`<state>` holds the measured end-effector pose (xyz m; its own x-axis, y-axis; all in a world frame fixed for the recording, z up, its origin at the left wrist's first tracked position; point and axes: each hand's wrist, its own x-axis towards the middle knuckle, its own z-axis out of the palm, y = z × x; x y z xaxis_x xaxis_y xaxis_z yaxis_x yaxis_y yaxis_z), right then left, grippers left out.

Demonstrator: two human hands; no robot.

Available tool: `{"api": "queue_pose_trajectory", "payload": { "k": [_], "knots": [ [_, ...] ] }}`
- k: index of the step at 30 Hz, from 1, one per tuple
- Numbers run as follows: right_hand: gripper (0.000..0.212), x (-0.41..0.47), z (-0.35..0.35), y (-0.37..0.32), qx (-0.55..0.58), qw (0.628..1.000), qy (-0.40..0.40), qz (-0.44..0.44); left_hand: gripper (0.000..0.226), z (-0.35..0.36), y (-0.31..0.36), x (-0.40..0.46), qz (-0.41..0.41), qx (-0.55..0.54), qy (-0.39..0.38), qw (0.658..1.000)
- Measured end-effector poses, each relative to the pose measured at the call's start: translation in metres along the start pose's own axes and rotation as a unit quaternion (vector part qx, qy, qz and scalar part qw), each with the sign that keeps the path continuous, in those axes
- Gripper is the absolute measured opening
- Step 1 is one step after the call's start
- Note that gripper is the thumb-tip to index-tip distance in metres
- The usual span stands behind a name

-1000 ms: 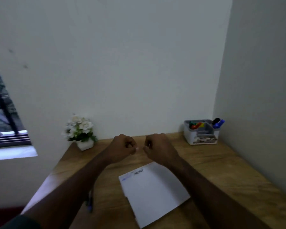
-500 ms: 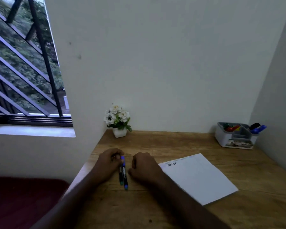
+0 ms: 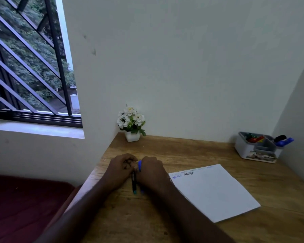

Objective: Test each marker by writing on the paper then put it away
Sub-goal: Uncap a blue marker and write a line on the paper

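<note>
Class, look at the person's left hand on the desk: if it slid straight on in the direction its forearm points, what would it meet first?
Probably the flower pot at the wall. The left hand points up the wooden desk toward it; the stretch between looks bare, though depth is uncertain.

A wooden tabletop is filling a corner between two pale walls. A white sheet of paper is lying flat on it, right of centre, bearing short lines of handwriting along its far edge. A small white pot of white flowers is standing at the far left corner. A grey desk organizer is sitting at the far right corner, holding markers. Two markers, a teal-tipped marker and a blue marker, are lying side by side left of the paper, partly hidden.
</note>
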<state>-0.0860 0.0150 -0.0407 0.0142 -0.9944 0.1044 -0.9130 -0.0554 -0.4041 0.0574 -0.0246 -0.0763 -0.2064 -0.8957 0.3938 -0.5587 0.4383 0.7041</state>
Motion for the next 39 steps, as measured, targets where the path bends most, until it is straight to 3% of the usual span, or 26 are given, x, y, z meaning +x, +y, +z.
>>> {"api": "queue_pose_trajectory", "payload": {
  "k": [5, 10, 15, 20, 24, 29, 33, 36, 39],
  "knots": [
    [0.02, 0.006, -0.009, 0.007, 0.026, 0.999, 0.039, 0.007, 0.019, 0.0, 0.001, 0.002, -0.005, -0.078, 0.025, 0.997],
    [0.016, 0.009, -0.039, 0.039, -0.038, 0.989, 0.108, -0.09, 0.014, 0.008, 0.027, 0.022, 0.007, -0.173, 0.062, 0.983],
    [0.021, 0.003, -0.063, 0.086, -0.123, 0.973, 0.132, -0.147, 0.018, 0.035, 0.058, 0.044, 0.079, -0.16, -0.025, 0.984],
    [0.023, -0.011, -0.069, 0.135, -0.167, 0.974, 0.059, -0.143, 0.016, 0.063, 0.079, 0.051, 0.119, -0.129, -0.103, 0.979],
    [0.032, -0.015, -0.066, 0.154, -0.165, 0.975, 0.032, -0.146, 0.007, 0.08, 0.084, 0.053, 0.142, -0.114, -0.133, 0.974],
    [0.025, -0.01, -0.068, 0.16, -0.215, 0.956, 0.093, -0.174, 0.012, 0.085, 0.085, 0.058, 0.154, -0.102, -0.136, 0.973],
    [0.032, -0.008, -0.069, 0.165, -0.23, 0.957, 0.093, -0.152, 0.01, 0.084, 0.082, 0.059, 0.173, -0.1, -0.138, 0.97],
    [0.03, -0.009, -0.07, 0.174, -0.188, 0.965, 0.119, -0.14, 0.011, 0.087, 0.081, 0.059, 0.167, -0.087, -0.131, 0.973],
    [0.039, -0.013, -0.079, 0.188, -0.028, 0.973, 0.16, -0.166, 0.015, 0.089, 0.071, 0.061, 0.12, -0.033, -0.078, 0.989]
  ]
}}
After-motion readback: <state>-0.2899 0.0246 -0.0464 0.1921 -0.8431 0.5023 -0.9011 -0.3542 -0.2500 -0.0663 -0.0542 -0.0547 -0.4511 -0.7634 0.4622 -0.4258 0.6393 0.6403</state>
